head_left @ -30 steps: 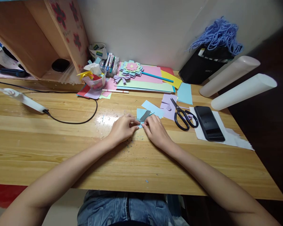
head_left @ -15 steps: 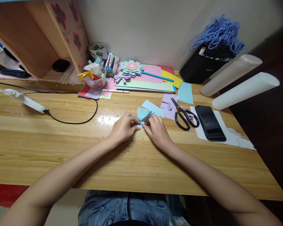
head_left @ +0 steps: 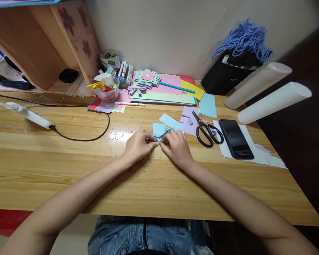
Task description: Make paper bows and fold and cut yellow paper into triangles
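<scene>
Both hands meet at the middle of the wooden desk (head_left: 69, 166). My left hand (head_left: 139, 145) and my right hand (head_left: 177, 147) pinch a small light-blue paper piece (head_left: 159, 131) between their fingertips; its near end is folded and hidden under the fingers. A second light-blue strip (head_left: 172, 122) lies flat just beyond it. Black scissors (head_left: 206, 129) rest to the right of my right hand, on purple paper scraps (head_left: 190, 120).
A black phone (head_left: 235, 138) lies on white paper at the right. Coloured paper sheets (head_left: 170, 94) with a layered paper flower (head_left: 147, 78), a pen cup (head_left: 123, 72) and a scrap bowl (head_left: 107, 90) stand at the back. A black cable (head_left: 90, 136) crosses the left side.
The raised flap of the light-blue paper has been folded lower and flatter between the fingertips. Both hands stay in the same spot.
</scene>
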A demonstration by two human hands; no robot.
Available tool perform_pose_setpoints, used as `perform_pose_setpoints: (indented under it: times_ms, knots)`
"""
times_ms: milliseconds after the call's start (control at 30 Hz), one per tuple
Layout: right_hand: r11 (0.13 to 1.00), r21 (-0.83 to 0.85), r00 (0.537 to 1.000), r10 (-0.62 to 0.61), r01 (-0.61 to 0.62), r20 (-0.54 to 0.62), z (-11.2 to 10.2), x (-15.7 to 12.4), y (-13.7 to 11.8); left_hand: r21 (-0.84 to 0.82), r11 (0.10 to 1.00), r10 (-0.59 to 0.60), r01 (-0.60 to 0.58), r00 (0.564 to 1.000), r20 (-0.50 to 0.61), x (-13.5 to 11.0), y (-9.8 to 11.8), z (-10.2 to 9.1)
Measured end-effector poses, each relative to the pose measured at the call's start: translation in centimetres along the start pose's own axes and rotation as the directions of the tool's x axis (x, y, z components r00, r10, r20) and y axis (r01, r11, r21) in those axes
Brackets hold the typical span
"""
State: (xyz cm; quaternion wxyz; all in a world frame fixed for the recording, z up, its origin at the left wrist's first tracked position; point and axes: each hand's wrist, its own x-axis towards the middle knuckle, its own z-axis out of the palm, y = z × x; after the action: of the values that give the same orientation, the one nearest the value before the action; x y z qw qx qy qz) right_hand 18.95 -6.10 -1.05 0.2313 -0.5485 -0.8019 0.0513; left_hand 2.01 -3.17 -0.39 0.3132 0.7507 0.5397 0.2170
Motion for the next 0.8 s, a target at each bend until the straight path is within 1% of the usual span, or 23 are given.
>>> perform_pose_setpoints:
  times_ms: [200,467,567,667,800]
  knots:
    - [0.988,0.153,1.0,-0.017,0.015,0.009,0.14,0.16,0.34,-0.002,1.0,0.027,-0.027,0.999,0.026,0.04,0.02,-0.26]
    - [0.986,0.169,1.0,0.005,-0.005,0.001,0.24,0.13,0.42,-0.024,1.0,0.021,-0.02,0.999,0.04,0.13,-0.23,-0.26]
    - [0.983,0.179,0.999,0.036,-0.034,-0.006,0.36,0.17,0.63,-0.032,0.999,0.02,-0.02,0.999,0.029,0.07,-0.26,-0.17]
    - [0.981,0.188,0.999,0.042,-0.041,-0.001,0.33,0.24,0.73,-0.032,0.999,0.02,-0.02,1.0,0.007,-0.13,-0.06,-0.02]
    - [0.979,0.201,0.999,0.027,-0.03,0.021,0.27,0.2,0.63,0.02,1.0,0.003,-0.001,0.998,-0.06,-0.54,0.56,0.26]
